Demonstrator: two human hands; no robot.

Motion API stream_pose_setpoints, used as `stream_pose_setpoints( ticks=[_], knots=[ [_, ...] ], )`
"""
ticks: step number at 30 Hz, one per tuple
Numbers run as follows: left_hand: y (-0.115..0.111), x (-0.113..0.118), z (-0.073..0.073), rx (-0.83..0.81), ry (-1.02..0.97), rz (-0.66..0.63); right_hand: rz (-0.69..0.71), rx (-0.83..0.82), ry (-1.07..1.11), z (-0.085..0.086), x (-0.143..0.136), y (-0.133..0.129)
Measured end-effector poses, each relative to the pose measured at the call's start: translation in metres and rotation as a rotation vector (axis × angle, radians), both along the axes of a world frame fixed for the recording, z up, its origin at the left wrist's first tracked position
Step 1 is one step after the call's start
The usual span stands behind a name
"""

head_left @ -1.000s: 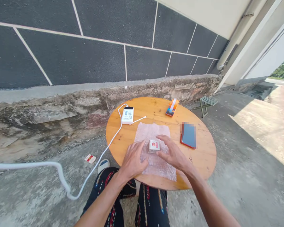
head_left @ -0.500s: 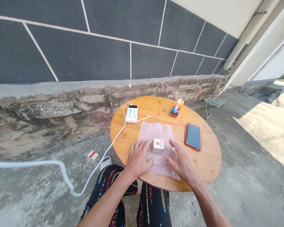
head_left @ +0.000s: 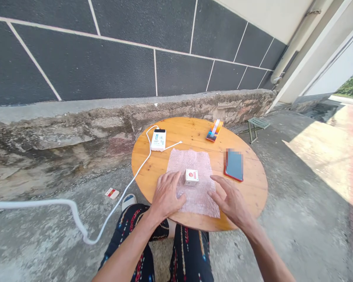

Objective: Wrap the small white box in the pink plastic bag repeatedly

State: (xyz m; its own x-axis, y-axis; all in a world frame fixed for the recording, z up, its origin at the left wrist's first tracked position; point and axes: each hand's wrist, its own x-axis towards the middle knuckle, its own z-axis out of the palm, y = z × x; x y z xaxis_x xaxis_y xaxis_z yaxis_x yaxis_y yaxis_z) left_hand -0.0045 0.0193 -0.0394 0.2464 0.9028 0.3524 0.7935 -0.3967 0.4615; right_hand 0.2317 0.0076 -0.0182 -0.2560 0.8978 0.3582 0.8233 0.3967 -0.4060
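A small white box (head_left: 191, 177) with a red round mark lies on a sheet of pinkish bubble wrap (head_left: 198, 201), roughly at its middle. The sheet is spread flat on the round wooden table (head_left: 147, 172). My left hand (head_left: 168, 194) rests over the sheet's left edge, fingers extended, holding nothing. On the other side, my right hand (head_left: 230, 198) is at the sheet's right edge with thumb and fingers apart and nothing between them. Neither hand touches the box.
A white power bank (head_left: 158, 140) with a cable (head_left: 141, 169) sits at the table's back left. Behind the sheet is an orange-and-blue tape roll (head_left: 214, 130). A red-edged phone (head_left: 234, 166) lies at right. A folding stool (head_left: 255, 127) stands by the wall (head_left: 106, 70).
My right hand has drawn slightly away from the box, to the right. The left hand stays at the sheet's left edge. The whole view has shifted a little.
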Motion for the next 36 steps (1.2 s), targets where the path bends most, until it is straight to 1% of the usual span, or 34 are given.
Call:
stream_pose_setpoints(
  ticks=[2,4,6,8,10,13,16,18,22,26,29,31,34,36],
  knots=[
    [0.0,0.001,0.0,-0.003,0.014,0.008,0.082,0.028,-0.01,0.007,-0.018,0.014],
    [0.0,0.001,0.0,-0.007,0.03,0.014,0.14,0.02,-0.057,0.01,-0.038,0.028],
    [0.001,0.001,0.0,-0.01,0.045,0.018,0.153,-0.01,-0.106,0.01,-0.052,0.038],
    [0.001,0.001,-0.001,-0.012,0.055,0.023,0.14,-0.019,-0.119,0.01,-0.056,0.042],
    [0.002,0.001,-0.001,-0.006,0.056,0.037,0.104,0.005,-0.09,0.011,-0.047,0.038],
    [0.002,0.001,-0.001,0.01,0.042,0.05,0.002,0.041,-0.026,0.009,-0.012,0.022],
    [0.001,0.0,-0.001,0.023,0.027,0.038,-0.086,-0.025,0.006,0.006,0.024,0.006],
    [0.001,0.0,-0.002,0.03,0.022,0.037,-0.125,-0.067,0.0,0.003,0.04,-0.001],
    [0.002,-0.001,-0.002,0.04,0.023,0.034,-0.194,-0.077,-0.019,-0.001,0.051,-0.008],
    [0.001,-0.001,-0.002,0.042,0.041,0.016,-0.236,-0.065,-0.042,-0.002,0.061,-0.011],
    [0.002,-0.001,-0.002,0.038,0.058,0.01,-0.279,-0.095,-0.09,-0.005,0.072,-0.014],
    [0.003,-0.001,-0.002,0.023,0.067,0.01,-0.277,-0.101,-0.123,-0.009,0.075,-0.016],
    [0.007,-0.003,0.0,-0.016,0.091,-0.023,-0.238,-0.029,-0.15,-0.011,0.074,-0.022],
    [0.012,-0.006,0.004,-0.042,0.111,-0.051,-0.254,0.029,-0.125,-0.003,0.078,-0.024]
  ],
)
